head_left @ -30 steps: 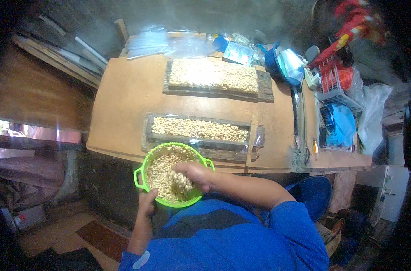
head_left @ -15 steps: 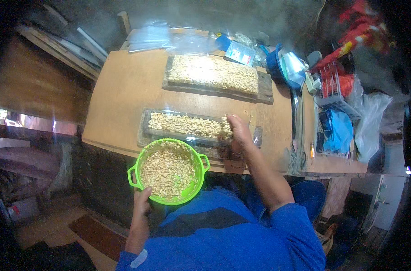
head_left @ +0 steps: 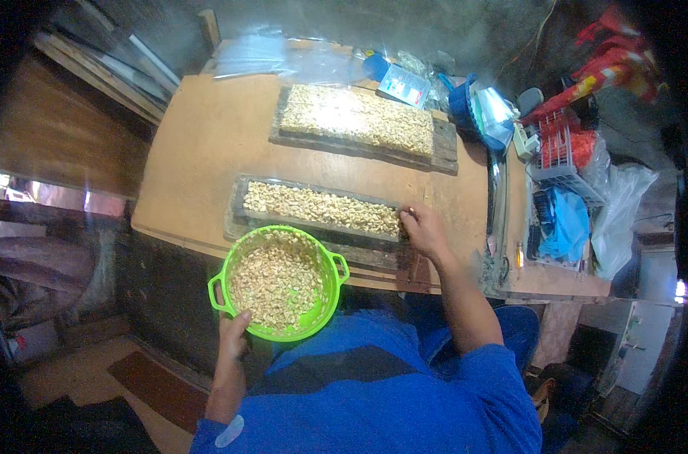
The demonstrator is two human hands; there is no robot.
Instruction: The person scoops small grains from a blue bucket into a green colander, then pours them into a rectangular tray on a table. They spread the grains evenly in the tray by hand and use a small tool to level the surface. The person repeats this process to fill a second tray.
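Observation:
My left hand [head_left: 235, 333] grips the lower left rim of a bright green two-handled basin [head_left: 333, 310], tilted near the table's front edge. Pale bean-like pieces [head_left: 276, 276] cover much of its inside, with bare green showing at the lower right. Just beyond it lies a long, narrow wooden mould [head_left: 238, 219], filled along its length with the same pale pieces [head_left: 321, 207]. At the mould's right end is my right hand [head_left: 422, 228], its fingers curled together against the pieces; whatever they hold is hidden.
Farther back on the wooden table [head_left: 200, 144], a board [head_left: 444, 144] bears a wide slab of pale pieces [head_left: 359, 117]. Clear plastic sheets [head_left: 253, 57] lie at the far edge. On the right stand a blue basket [head_left: 462, 102], a grey crate [head_left: 567, 178] and plastic bags [head_left: 624, 204].
My right hand has moved right and slightly nearer, to the mould's end; the handful visible in it earlier no longer shows. My left hand still holds the basin, nearly in place.

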